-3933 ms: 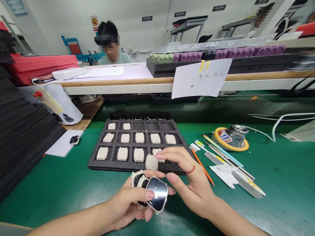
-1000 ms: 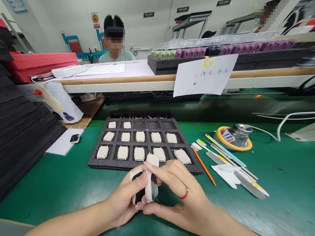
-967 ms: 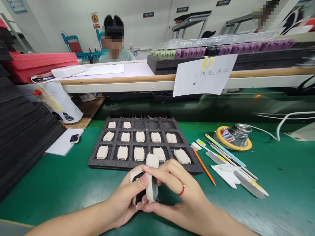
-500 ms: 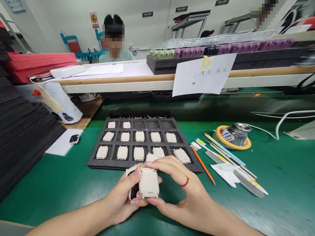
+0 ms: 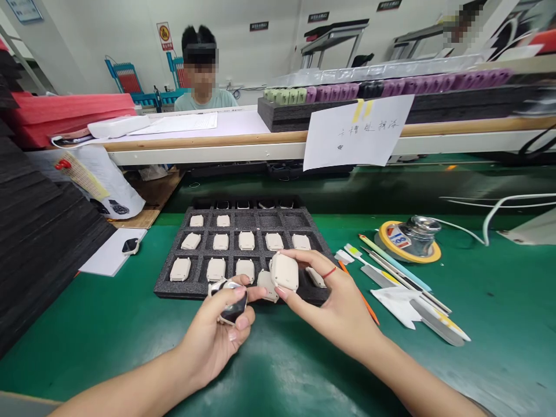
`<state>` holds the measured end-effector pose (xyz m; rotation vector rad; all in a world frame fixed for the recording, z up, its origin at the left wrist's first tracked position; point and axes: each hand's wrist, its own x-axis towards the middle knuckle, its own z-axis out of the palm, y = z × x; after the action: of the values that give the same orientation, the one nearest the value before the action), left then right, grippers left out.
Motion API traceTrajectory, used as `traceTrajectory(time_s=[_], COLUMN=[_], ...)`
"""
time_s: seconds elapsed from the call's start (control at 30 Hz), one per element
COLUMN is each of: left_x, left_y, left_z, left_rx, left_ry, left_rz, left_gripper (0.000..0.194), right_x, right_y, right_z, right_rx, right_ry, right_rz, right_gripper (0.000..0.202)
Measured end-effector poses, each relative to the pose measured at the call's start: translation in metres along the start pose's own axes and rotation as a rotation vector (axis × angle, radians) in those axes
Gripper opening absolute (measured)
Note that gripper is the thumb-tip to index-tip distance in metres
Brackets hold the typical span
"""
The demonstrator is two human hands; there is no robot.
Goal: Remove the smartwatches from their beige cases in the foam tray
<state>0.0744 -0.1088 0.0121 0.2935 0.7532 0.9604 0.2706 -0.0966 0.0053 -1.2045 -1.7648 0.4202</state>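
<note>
My left hand is closed around a watch case whose dark, glossy screen faces up. Between the thumb and fingers of my right hand is a cream watch case, back side showing, held over the front of a black foam tray. Just below it another cream case leans at the tray's front edge, near my left fingertips. Rows of cream watch cases lie in the tray's pockets, mostly backs up. My right hand partly covers the front right pockets.
Right of the tray lie an orange stick, a toothbrush, tweezers and blades, beside a yellow tape roll with a glass jar. Black foam sheets stack at left. A shelf crosses ahead; a person sits beyond it.
My hands have parted. The right hand has carried its cream case up and forward over the tray; the left has turned its watch case so the dark screen shows.
</note>
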Motion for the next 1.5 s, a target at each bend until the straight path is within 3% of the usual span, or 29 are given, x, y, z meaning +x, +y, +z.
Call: traceTrajectory(time_s=[0.13,0.27,0.37,0.47,0.6,0.67,0.87,1.0,1.13,1.3,1.5], left_x=[0.001,0.0,-0.001,-0.002,-0.001,0.0,0.003,0.001,-0.002,0.0,0.001], left_y=[0.002,0.0,-0.003,-0.006,-0.009,-0.009,-0.011,-0.014,-0.014,-0.012,-0.014], left_z=[-0.002,-0.001,0.0,0.001,0.0,-0.002,-0.004,-0.002,0.0,-0.002,-0.003], left_rx=[0.051,0.129,0.221,0.24,0.198,0.186,0.168,0.237,0.247,0.17,0.16], left_ry=[-0.001,-0.103,-0.192,-0.259,-0.233,-0.196,-0.265,-0.308,-0.269,-0.282,-0.343], left_rz=[0.031,0.054,0.045,-0.044,-0.136,-0.147,-0.144,-0.144,-0.156,-0.133,-0.141], left_gripper=[0.018,0.021,0.026,0.042,0.044,0.043,0.046,0.047,0.053,0.049,0.044], right_x=[-0.003,-0.006,-0.006,-0.006,-0.009,-0.011,-0.012,-0.014,-0.015,-0.017,-0.015], right_y=[0.007,0.014,0.011,0.0,-0.014,-0.018,-0.02,-0.021,-0.022,-0.025,-0.025], right_z=[0.009,0.013,0.008,0.001,0.001,0.003,0.002,-0.001,0.0,0.001,-0.001], right_rx=[-0.094,-0.141,-0.027,0.106,0.145,0.147,0.189,0.208,0.244,0.168,0.187], right_ry=[-0.125,-0.219,-0.171,-0.114,-0.204,-0.216,-0.179,-0.155,-0.226,-0.225,-0.12], right_rz=[-0.051,-0.069,-0.108,-0.242,-0.431,-0.467,-0.413,-0.364,-0.398,-0.379,-0.366], right_gripper=[0.035,0.043,0.041,0.036,0.041,0.03,0.012,0.012,0.029,0.012,0.011])
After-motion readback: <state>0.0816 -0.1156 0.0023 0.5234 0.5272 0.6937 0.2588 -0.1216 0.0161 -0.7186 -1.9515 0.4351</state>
